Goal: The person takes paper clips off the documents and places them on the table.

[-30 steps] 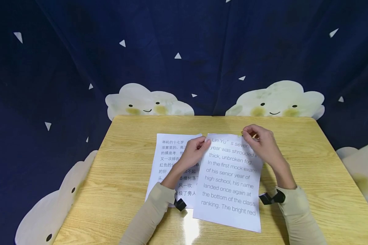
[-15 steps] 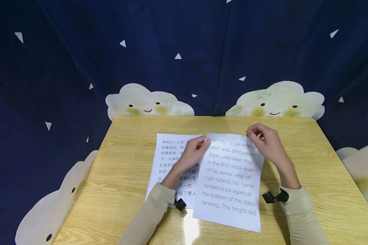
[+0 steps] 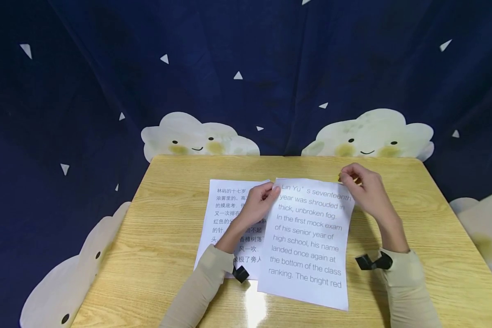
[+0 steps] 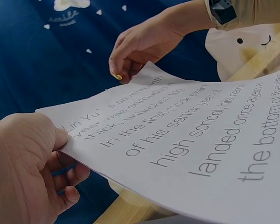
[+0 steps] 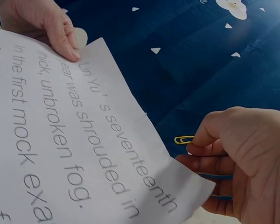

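My left hand (image 3: 259, 202) pinches the upper left corner of a sheet of paper with large English print (image 3: 305, 241), its thumb on the printed face. A yellow paper clip (image 5: 183, 139) is pinched between thumb and index finger of my right hand (image 5: 247, 154). That clip sticks out past the fingertips, just off the sheet's top edge near the upper right corner. In the left wrist view the right hand (image 4: 142, 49) stands behind the raised corner. A second sheet with Chinese print (image 3: 225, 218) lies on the table, partly covered by my left forearm and the English sheet.
The light wooden table (image 3: 160, 218) runs back to a dark blue curtain (image 3: 213, 59) with white triangles and smiling clouds. Black camera mounts are strapped at both wrists, the right mount (image 3: 373, 261) beside the English sheet's right edge.
My right hand has moved right along the sheet's top edge, and the yellow paper clip has come away from that edge with it. My left hand has stayed nearly still.
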Demonstrator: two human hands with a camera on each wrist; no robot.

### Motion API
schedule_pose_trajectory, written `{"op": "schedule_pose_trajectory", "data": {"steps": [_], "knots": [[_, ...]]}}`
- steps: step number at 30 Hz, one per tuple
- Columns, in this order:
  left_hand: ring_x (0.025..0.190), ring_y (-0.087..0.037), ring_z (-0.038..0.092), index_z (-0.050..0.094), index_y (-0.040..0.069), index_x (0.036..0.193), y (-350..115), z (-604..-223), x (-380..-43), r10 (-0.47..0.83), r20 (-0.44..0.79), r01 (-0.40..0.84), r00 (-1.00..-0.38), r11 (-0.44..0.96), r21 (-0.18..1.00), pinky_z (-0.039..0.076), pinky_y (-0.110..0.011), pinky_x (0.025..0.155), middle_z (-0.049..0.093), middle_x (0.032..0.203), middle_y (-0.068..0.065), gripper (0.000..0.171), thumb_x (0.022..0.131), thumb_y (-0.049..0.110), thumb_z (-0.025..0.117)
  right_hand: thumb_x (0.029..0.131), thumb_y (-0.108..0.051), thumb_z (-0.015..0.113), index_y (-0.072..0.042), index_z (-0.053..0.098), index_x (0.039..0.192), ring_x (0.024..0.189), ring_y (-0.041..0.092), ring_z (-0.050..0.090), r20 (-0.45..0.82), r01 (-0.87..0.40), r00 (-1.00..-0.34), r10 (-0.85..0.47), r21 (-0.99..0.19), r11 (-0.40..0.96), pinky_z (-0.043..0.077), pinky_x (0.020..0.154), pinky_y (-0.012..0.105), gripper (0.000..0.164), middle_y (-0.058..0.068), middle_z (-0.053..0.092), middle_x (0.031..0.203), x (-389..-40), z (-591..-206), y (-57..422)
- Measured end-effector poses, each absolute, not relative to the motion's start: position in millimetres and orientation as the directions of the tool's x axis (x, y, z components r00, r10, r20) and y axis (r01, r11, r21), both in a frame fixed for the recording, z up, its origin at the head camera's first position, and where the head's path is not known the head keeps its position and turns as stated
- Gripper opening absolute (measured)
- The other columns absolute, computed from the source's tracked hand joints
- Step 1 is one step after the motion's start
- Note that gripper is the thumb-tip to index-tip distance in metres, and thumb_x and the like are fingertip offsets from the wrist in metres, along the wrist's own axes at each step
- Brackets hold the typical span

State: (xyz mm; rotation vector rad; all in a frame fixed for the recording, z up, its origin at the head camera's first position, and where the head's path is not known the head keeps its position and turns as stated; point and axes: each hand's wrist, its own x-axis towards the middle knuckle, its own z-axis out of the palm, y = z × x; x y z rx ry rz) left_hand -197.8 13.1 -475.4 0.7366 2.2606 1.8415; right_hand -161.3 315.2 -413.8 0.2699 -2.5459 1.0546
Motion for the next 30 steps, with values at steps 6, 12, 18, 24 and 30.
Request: {"op": "schedule_pose_trajectory", "data": {"steps": [6,12,18,24,30], "knots": [[0.058,-0.015,0.053,0.054,0.007,0.081,12.2,-476.4,-198.6,0.435,0.212,0.292,-0.875,0.125,0.948,0.040,-0.023,0.054,0.061,0.071,-0.008,0.037,0.111,0.028,0.053,0.107,-0.016,0.055,0.000,0.068,0.105,0.078,0.015,0.052,0.381,-0.288,-0.924,-0.026,-0.650,0.703,0.040,0.071,0.023,0.021,0.013,0.068,0.092,-161.3,-414.3,320.1],[0.059,-0.017,0.053,0.055,0.003,0.082,12.8,-477.3,-199.5,0.412,0.219,0.293,-0.884,0.125,0.948,0.039,-0.023,0.054,0.061,0.070,-0.016,0.039,0.111,0.028,0.054,0.108,-0.019,0.054,-0.002,0.068,0.108,0.075,0.018,0.052,0.347,-0.252,-0.938,-0.011,-0.657,0.710,0.042,0.060,0.022,0.022,0.014,0.068,0.096,-158.9,-412.2,324.5],[0.058,-0.015,0.050,0.054,0.004,0.081,12.6,-477.1,-200.1,0.400,0.217,0.294,-0.890,0.141,0.945,0.038,-0.023,0.054,0.058,0.068,-0.013,0.038,0.111,0.028,0.054,0.107,-0.019,0.054,-0.001,0.068,0.108,0.076,0.017,0.052,0.343,-0.241,-0.939,-0.004,-0.653,0.718,0.041,0.065,0.020,0.023,0.014,0.069,0.095,-158.7,-412.6,330.9],[0.058,-0.013,0.044,0.050,0.009,0.078,12.9,-476.1,-200.4,0.383,0.213,0.292,-0.899,0.161,0.943,0.035,-0.023,0.054,0.049,0.063,-0.002,0.038,0.111,0.027,0.054,0.107,-0.018,0.054,-0.001,0.067,0.106,0.072,0.017,0.053,0.331,-0.235,-0.944,-0.015,-0.639,0.733,0.042,0.060,0.020,0.022,0.014,0.069,0.092,-159.6,-414.2,339.0],[0.057,-0.013,0.043,0.050,0.010,0.078,12.1,-476.3,-200.8,0.366,0.217,0.294,-0.905,0.169,0.941,0.034,-0.023,0.055,0.047,0.062,0.000,0.037,0.111,0.027,0.054,0.107,-0.018,0.055,-0.002,0.068,0.106,0.073,0.019,0.053,0.313,-0.212,-0.950,-0.010,-0.619,0.757,0.041,0.061,0.020,0.021,0.014,0.069,0.092,-161.0,-417.3,347.2]]}}
